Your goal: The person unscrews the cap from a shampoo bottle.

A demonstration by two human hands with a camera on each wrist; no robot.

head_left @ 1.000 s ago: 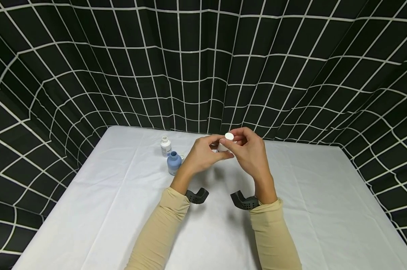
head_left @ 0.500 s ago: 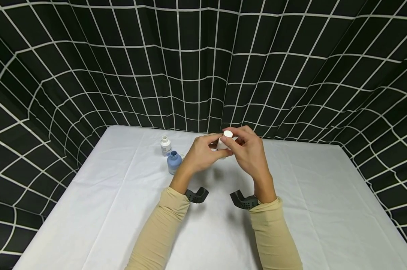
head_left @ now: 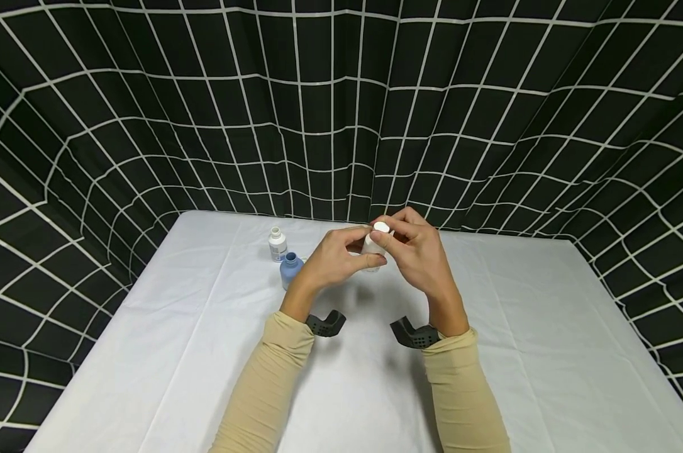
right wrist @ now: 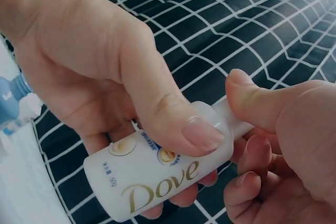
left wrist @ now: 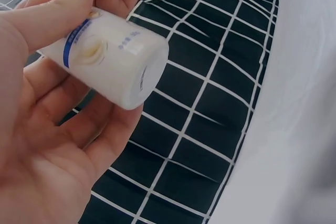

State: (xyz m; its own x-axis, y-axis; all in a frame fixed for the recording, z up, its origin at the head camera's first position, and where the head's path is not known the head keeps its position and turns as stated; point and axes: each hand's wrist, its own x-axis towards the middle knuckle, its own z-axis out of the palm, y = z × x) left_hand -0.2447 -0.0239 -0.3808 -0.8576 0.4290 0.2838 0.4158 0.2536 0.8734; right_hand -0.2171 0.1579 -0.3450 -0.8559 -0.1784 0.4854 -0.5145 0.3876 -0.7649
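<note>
A small white Dove bottle [head_left: 373, 248] is held up between my two hands over the far part of the table. My left hand [head_left: 333, 257] grips its body, thumb on one side and fingers on the other. The thumb and fingers of my right hand [head_left: 421, 255] pinch the white cap [head_left: 382, 226] at its top. Gold lettering on the bottle [right wrist: 157, 182] shows in the right wrist view, where the left thumb presses near its shoulder. In the left wrist view the bottle's flat base [left wrist: 149, 77] faces the camera.
An uncapped white bottle [head_left: 277, 247] and an uncapped blue bottle [head_left: 290, 270] stand left of my left hand. A small white piece lies partly hidden behind the blue one. A black curtain [head_left: 330, 107] with white grid lines borders the white-covered table [head_left: 205, 352].
Both hands keep hold of the bottle and cap and have drifted slightly left. The right fingers have shifted a little around the cap, and more of the bottle's side shows.
</note>
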